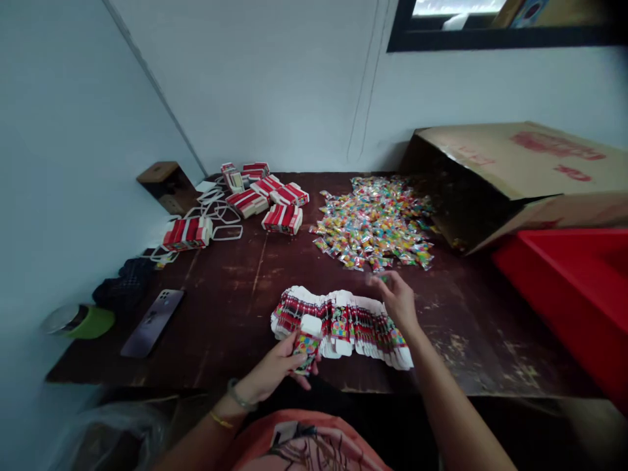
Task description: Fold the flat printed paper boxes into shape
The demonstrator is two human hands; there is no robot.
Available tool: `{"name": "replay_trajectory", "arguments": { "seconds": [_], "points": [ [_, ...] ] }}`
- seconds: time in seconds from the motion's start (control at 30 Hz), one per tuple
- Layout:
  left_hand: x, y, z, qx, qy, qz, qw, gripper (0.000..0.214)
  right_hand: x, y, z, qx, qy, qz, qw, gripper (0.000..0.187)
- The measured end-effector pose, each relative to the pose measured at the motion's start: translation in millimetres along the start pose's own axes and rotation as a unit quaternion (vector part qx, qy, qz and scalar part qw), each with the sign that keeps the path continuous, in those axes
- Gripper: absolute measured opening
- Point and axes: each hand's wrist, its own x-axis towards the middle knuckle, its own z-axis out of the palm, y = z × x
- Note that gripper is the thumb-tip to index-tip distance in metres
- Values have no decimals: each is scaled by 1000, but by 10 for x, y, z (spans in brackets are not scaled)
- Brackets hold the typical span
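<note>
Left hand (282,363): grip closed around a printed carton (308,341), in front of the carton row (364,327).
Right hand (398,302): grip pinched on a packet (384,279), blurred, just short of the packet pile (375,222).
Carton row: overlapping, white flaps showing, near the front edge of the worktop (226,288).
Packet pile: loose, beyond the row, beside the cardboard box (530,160).
Bundles (283,218): red and white, back left.

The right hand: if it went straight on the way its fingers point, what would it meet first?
The right hand would probably meet the pile of small clear packets with multicoloured contents, though the hand's height above the dark brown table is unclear.
</note>
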Motion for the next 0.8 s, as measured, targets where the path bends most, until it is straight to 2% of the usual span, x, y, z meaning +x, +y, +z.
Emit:
{"name": "replay_trajectory", "arguments": {
  "seconds": [0.07,0.13,0.2,0.27,0.37,0.47,0.53,0.67,0.8],
  "points": [
    [108,-70,129,1,13,4,1000,37,-279,-287,-77,60,-82,-43,994,29],
    [199,-96,250,28,4,-4,1000,38,-471,-554,-144,104,-170,-98,975,22],
    [265,-85,344,72,-3,-6,997,45,-544,-721,-189,87,-195,-125,969,16],
    [304,-54,394,123,7,-1,992,52,-534,-764,-207,43,-174,-130,975,11],
    [306,-11,396,183,17,13,983,51,-507,-708,-184,42,-152,-124,980,4],
    [258,-23,363,209,4,11,978,46,-571,-692,-90,73,-92,-81,990,13],
    [223,-70,349,193,4,5,981,45,-664,-736,5,94,-72,-57,991,15],
    [180,-174,328,115,36,6,993,43,-888,-853,199,114,-88,-52,988,13],
    [115,-192,305,109,35,-5,993,49,-1035,-899,266,95,-69,-55,991,9]
  ]
}}
